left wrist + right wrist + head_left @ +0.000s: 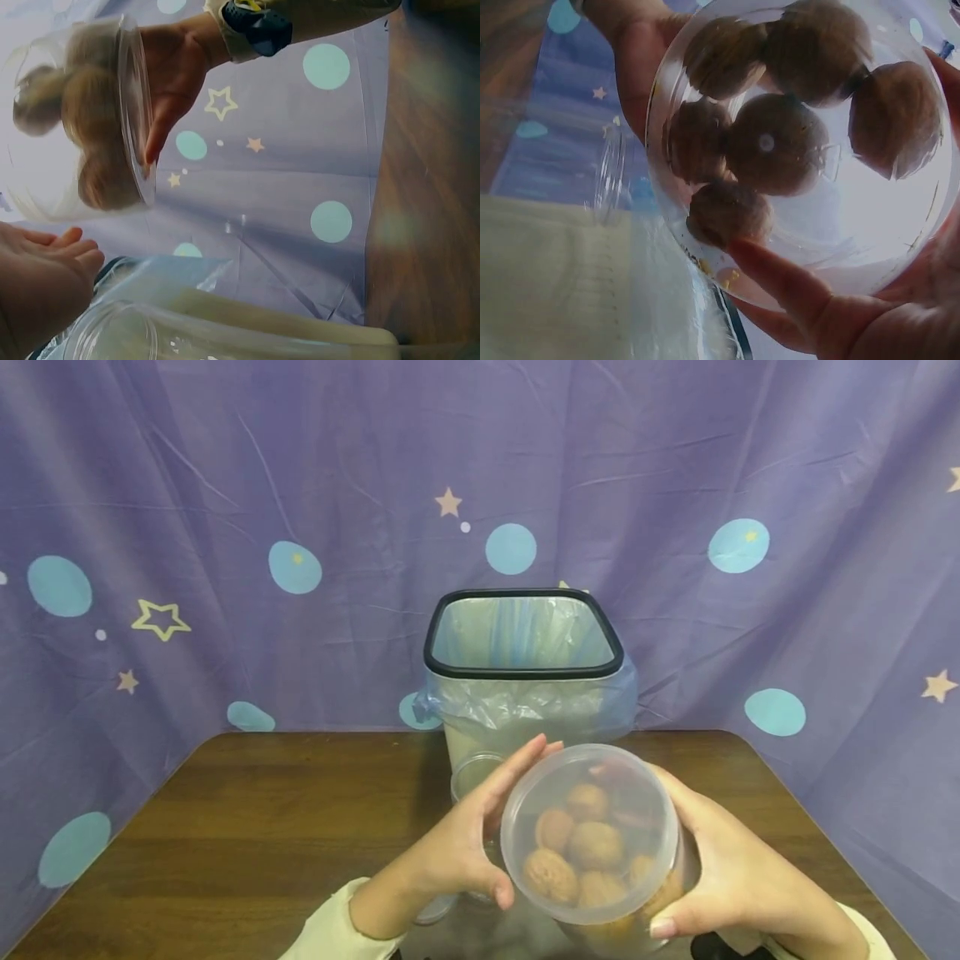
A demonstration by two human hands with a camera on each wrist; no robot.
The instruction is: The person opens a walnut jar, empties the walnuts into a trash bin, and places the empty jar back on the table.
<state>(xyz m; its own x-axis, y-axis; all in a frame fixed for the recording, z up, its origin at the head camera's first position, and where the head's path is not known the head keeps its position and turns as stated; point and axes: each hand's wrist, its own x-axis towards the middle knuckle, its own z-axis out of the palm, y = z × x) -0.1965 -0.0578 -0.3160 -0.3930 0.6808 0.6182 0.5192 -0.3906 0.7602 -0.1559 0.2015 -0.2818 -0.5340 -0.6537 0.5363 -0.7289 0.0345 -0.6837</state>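
My right hand [738, 877] grips a clear plastic jar [663, 906] with a translucent lid [581, 764], tilted so the lid faces the head camera. Several walnuts [551, 874] show inside; the right wrist view has them through the jar's base, with the right fingers [780, 274] against it. My left hand [457, 852] is spread beside the jar's left side, thumb near the lid's edge. The left wrist view shows a gap between the left hand [45, 285] and the jar [82, 120].
Behind the hands stands a pale bin with a black rim [525, 674] and a bluish plastic liner [615, 702]. Another clear container [474, 767] is in front of it, partly hidden by the left hand. The brown wooden table [262, 827] meets a purple patterned curtain [360, 510].
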